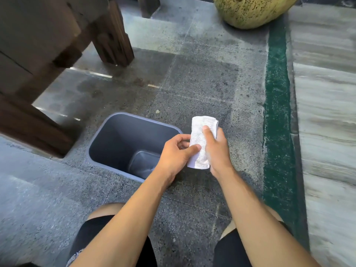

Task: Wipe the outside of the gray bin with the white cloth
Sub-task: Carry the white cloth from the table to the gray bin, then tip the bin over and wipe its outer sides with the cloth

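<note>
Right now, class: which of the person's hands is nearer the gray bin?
Left. The left hand overlaps the bin's right rim in view; the right hand is beyond it, further right, over the floor.

No text, label, brand or number can be read; only blurred, illegible white marks are seen on the black fabric shorts point(77, 254).

We see a plain gray bin point(115, 135) on a speckled gray stone floor point(202, 78). The folded cloth point(202, 132) is white. A dark green strip point(277, 112) runs along the right, beside pale streaked gray paving point(325, 112). Far off stands a mottled yellow-green pot point(252, 10); the furniture point(38, 45) at left is dark brown wood. Our shorts point(92, 237) are black.
</note>
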A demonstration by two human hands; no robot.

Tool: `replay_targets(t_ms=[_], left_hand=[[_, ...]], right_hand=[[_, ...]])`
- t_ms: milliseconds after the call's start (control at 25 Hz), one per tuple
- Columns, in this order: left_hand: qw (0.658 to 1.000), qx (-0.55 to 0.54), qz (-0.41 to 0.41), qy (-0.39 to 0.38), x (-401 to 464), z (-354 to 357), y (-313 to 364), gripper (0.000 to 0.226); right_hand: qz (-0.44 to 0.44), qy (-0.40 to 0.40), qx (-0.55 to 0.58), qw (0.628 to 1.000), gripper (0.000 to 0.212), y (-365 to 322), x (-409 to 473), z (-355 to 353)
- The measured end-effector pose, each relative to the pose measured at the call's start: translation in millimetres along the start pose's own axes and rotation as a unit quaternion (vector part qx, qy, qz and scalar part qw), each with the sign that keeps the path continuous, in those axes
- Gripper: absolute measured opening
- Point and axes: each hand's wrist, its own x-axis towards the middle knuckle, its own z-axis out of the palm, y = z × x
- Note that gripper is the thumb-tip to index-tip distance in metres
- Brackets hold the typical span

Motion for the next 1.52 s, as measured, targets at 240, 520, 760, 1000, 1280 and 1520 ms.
replay_targets(t_ms=[240,520,760,1000,1280,1520], left_hand=[[0.998,0.061,0.019,0.007,-4,19,7,0.026],[0.890,0.442,0.089,0.070,5,3,10,0.023],[0.836,0.545,0.029,0.063,7,-11,-11,0.028],[0.848,0.527,0.016,0.054,6,-14,-19,0.038],[0.828,0.558,0.030,0.046,2,-11,-19,0.035],[0.835,0.548,0.038,0.039,-2,-11,-14,0.035]], right_hand=[[-0.044,0.023,0.002,0.999,0.007,-8,0,-20],[-0.057,-0.032,-0.071,0.995,0.005,-22,10,-42],[-0.065,-0.057,-0.157,0.984,0.003,-18,10,-59],[-0.075,-0.066,-0.172,0.980,0.010,-22,6,-54],[-0.090,-0.082,-0.217,0.969,0.015,-20,-3,-48],[-0.087,-0.079,-0.225,0.967,0.010,-19,-6,-51]])
